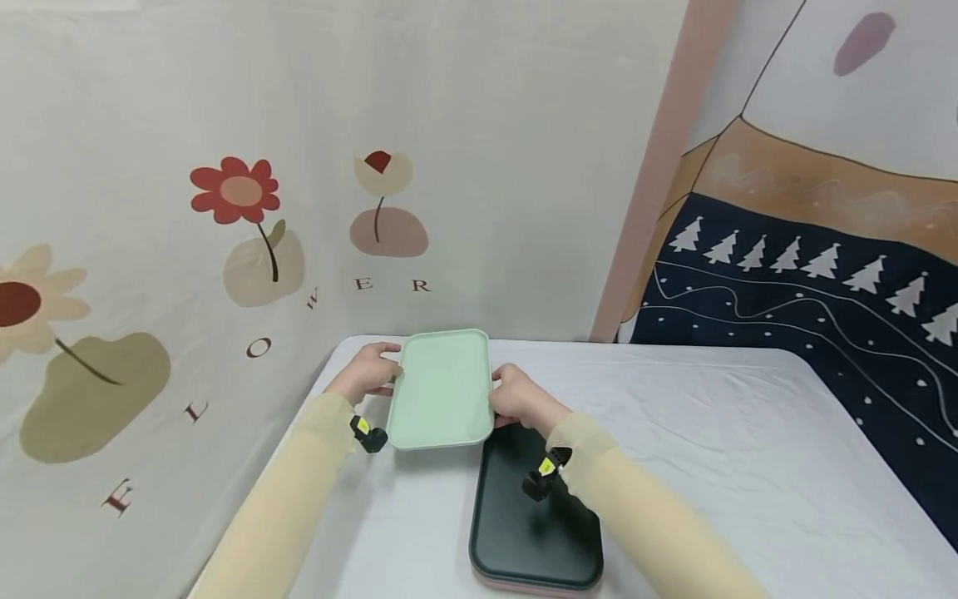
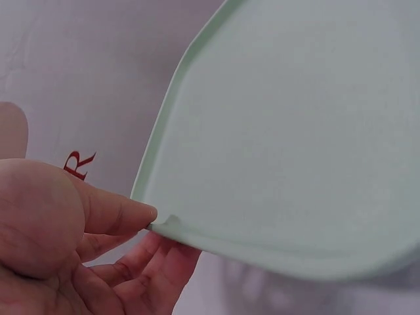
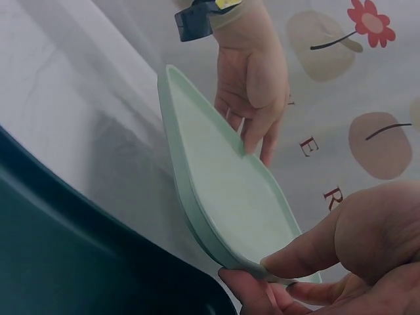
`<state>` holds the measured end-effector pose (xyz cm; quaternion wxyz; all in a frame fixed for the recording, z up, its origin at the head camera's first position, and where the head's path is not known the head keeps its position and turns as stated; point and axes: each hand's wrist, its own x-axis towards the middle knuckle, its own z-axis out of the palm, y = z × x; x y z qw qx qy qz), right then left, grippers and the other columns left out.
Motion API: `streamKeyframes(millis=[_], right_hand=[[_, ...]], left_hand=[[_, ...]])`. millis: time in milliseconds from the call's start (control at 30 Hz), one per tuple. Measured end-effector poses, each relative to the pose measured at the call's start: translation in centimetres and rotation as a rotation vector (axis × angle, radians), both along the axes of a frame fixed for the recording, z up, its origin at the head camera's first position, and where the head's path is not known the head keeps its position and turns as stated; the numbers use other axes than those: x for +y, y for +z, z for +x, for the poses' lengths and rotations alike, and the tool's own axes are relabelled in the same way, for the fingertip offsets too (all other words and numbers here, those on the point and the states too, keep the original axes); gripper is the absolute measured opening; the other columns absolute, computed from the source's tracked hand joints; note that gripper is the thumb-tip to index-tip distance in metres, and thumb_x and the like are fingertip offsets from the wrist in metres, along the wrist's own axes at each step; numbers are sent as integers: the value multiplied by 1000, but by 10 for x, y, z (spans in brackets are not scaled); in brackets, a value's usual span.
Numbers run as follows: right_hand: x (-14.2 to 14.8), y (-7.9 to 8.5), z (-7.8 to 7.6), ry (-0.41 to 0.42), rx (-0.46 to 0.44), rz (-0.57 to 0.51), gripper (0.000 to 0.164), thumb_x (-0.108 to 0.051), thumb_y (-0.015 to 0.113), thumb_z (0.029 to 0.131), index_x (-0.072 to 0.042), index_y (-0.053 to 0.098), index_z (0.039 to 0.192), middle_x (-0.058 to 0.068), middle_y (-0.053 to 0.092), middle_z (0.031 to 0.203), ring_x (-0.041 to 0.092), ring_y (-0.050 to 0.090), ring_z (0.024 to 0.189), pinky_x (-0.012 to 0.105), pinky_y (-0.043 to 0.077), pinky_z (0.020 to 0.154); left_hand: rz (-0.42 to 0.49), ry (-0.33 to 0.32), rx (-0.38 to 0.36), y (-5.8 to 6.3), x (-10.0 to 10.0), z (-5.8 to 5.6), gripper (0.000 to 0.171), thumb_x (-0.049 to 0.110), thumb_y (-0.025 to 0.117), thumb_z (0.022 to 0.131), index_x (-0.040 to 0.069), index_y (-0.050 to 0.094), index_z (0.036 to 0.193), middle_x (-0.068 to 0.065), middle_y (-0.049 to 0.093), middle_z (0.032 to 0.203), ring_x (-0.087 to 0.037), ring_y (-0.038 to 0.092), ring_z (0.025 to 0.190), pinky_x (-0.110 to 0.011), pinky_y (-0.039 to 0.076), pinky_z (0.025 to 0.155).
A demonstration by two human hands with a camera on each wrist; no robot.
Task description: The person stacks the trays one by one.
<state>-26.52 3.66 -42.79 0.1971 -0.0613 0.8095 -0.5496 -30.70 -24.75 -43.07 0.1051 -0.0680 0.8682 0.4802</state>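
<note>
A pale green rectangular tray [image 1: 441, 388] with a low raised rim is held in the air above the table, tilted toward the head camera. The left hand [image 1: 367, 372] grips its left edge, thumb over the rim and fingers beneath, as the left wrist view shows with the tray [image 2: 282, 144] close up. On the opposite edge the right hand [image 1: 522, 394] pinches the rim between thumb and fingers, also seen in the right wrist view beside the tray [image 3: 223, 184]. Below the right hand lies a dark green tray [image 1: 524, 541] on the table, partly hidden by the right wrist.
A pinkish edge [image 1: 524, 585] shows beneath the dark tray, so something is stacked under it. The white-covered table [image 1: 711, 449] extends to the right. A wall cloth [image 1: 524, 166] printed with flowers and letters hangs along the back and left.
</note>
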Motion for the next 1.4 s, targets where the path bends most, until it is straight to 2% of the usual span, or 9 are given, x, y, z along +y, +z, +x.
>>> streamKeyframes(millis=[167,333,567,733,1100,1400], right_hand=[[20,2,12,10,14,-5,57,7,61,97,13,38,149,20,64,107,28,73,86,40,65,69],[42,8,23,10,16,-11,57,10,58,95,11,39,148,21,62,108,30,72,88,43,65,70],[71,13,39,-16,6,-15,57,12,59,93,9,41,146,24,58,108,31,68,89,45,64,70],[90,12,54,-33,-10,-26,57,13,60,92,9,41,145,22,58,106,31,68,89,45,65,70],[126,11,91,-58,-9,-58,57,12,63,93,8,42,145,21,52,107,31,64,86,44,64,67],[141,6,117,-77,5,-42,57,12,66,91,8,43,143,21,51,107,31,60,85,45,64,64]], left_hand=[[32,-34,12,2,12,6,64,3,58,99,-1,38,159,-28,59,137,-38,67,116,-39,64,82],[94,-84,41,8,26,13,63,2,60,100,-1,37,159,-29,56,137,-38,68,114,-39,64,82],[126,-120,65,13,50,23,62,1,63,99,-1,40,157,-24,55,125,-35,69,107,-40,65,79],[131,-149,75,11,67,33,60,1,63,100,0,41,156,-23,56,122,-33,69,103,-42,65,78],[154,-197,76,11,102,56,58,1,66,100,2,44,154,-21,57,121,-30,71,96,-38,65,73],[157,-217,70,2,118,76,58,0,67,100,2,45,153,-18,58,116,-27,69,91,-38,65,68]])
